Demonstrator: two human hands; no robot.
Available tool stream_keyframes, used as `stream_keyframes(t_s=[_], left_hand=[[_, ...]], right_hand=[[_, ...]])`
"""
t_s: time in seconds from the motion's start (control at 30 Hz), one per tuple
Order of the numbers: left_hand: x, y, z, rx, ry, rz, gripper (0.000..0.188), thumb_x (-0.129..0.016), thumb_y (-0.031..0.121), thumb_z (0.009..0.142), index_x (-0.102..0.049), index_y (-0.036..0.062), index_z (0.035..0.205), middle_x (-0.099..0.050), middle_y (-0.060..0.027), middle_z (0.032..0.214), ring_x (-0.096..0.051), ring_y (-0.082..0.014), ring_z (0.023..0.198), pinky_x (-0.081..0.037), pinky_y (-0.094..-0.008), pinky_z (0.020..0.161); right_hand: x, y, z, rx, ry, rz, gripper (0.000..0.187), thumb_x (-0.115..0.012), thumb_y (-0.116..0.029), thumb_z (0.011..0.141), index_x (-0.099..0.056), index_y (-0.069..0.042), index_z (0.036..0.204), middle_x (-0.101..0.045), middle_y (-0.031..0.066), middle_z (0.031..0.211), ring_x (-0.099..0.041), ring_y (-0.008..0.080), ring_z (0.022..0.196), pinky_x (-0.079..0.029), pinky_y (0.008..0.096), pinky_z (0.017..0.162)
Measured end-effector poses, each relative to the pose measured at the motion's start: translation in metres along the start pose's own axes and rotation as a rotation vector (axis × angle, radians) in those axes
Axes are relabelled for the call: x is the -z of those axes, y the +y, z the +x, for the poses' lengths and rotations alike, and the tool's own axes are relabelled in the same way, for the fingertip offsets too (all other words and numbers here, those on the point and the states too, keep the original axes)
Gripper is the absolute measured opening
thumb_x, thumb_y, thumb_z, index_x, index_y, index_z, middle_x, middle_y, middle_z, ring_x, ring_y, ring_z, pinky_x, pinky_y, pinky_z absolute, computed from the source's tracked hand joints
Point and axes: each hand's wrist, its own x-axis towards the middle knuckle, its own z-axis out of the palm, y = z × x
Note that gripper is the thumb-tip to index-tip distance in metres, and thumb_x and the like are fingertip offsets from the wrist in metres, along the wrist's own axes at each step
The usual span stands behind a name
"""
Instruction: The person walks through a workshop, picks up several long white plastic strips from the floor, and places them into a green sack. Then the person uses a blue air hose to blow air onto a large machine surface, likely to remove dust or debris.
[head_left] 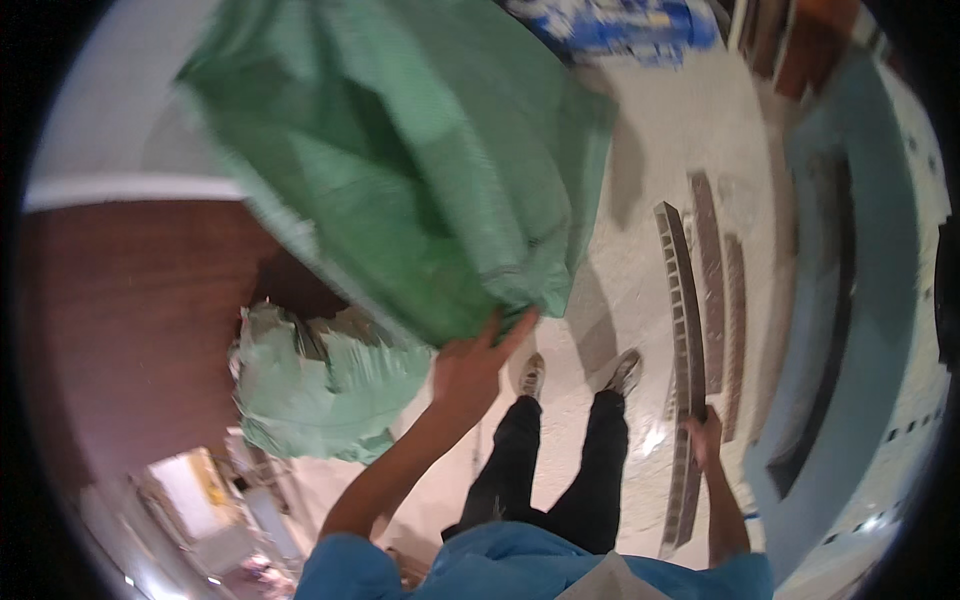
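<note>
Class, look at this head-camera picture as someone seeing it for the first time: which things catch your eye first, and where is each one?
A big green woven sack fills the upper middle, blurred, with the left hand touching its lower edge. Below it on the left lies a paler green crumpled sack beside a dark wooden panel. On the right, the right hand grips a long slatted wooden strip above the pale speckled floor.

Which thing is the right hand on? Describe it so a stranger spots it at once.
Start at the pale speckled floor, right of the person's shoes. Several long narrow strips lie there. The right hand grips the slatted strip: it shows ladder-like crossbars, while its neighbours look plain.
</note>
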Motion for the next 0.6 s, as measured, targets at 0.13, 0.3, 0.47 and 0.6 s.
stream_keyframes(t_s=[0.13,0.3,0.47,0.6], left_hand=[[0.021,-0.013,0.002,-0.180,0.045,-0.213,0.088,-0.055,-0.002,0.077,-0.028,0.0375,0.150,-0.055,-0.0190,0.133,-0.068,-0.0327,0.077,-0.057,-0.0399,0.061],[0.039,-0.014,0.006,-0.395,0.011,-0.350,0.084,-0.056,0.002,0.079,-0.025,0.0301,0.152,-0.057,-0.0207,0.126,-0.069,-0.0319,0.078,-0.058,-0.0397,0.062],[0.076,-0.006,0.007,-0.516,0.176,-0.478,0.070,-0.057,0.009,0.081,-0.035,0.0157,0.147,-0.063,-0.0215,0.114,-0.068,-0.0330,0.075,-0.056,-0.0419,0.061],[0.072,-0.014,0.014,-0.526,0.195,-0.592,0.062,-0.053,0.006,0.082,-0.042,0.0110,0.142,-0.065,-0.0200,0.107,-0.067,-0.0353,0.079,-0.056,-0.0459,0.065]], right_hand=[[0.033,-0.149,-0.144,0.211,-0.126,0.076,0.050,-0.073,-0.025,0.067,-0.056,0.001,0.106,-0.062,0.0077,0.092,-0.059,0.0167,0.082,-0.049,0.0315,0.073],[0.010,-0.312,-0.264,0.160,-0.549,0.362,0.068,-0.076,-0.049,0.069,-0.053,0.002,0.109,-0.063,0.0165,0.073,-0.065,0.0241,0.061,-0.053,0.0371,0.050],[-0.070,-0.426,-0.299,0.167,-0.669,0.323,0.066,-0.052,-0.063,0.084,-0.059,0.000,0.103,-0.062,0.0174,0.070,-0.058,0.0247,0.048,-0.045,0.0341,0.041],[-0.107,-0.466,-0.292,0.136,-0.507,0.199,0.047,-0.058,-0.046,0.085,-0.057,0.000,0.099,-0.061,0.0142,0.074,-0.059,0.0213,0.060,-0.049,0.0329,0.057]])
